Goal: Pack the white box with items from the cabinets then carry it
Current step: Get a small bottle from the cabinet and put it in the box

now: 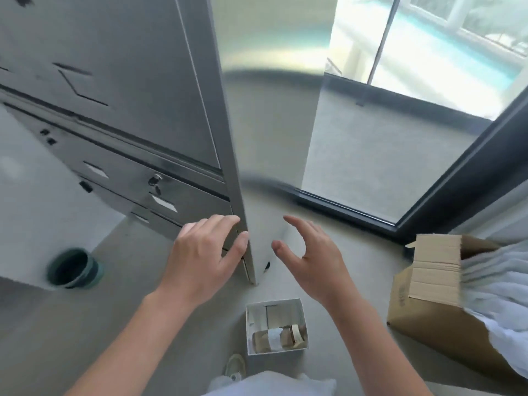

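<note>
- White box: small, open-topped, upright on the floor below the gap between left hand and right hand.
- Jar: clear, white label, tan lid, lying sideways inside it.
- Cabinet door: grey, edge-on between both hands.

Pale grey carpet floor runs to a tall dark-framed glass window, bright with daylight. A grey metal cabinet stands left of it. A round dark green bin stands near the floor's left edge, a brown cardboard box near its right.
</note>
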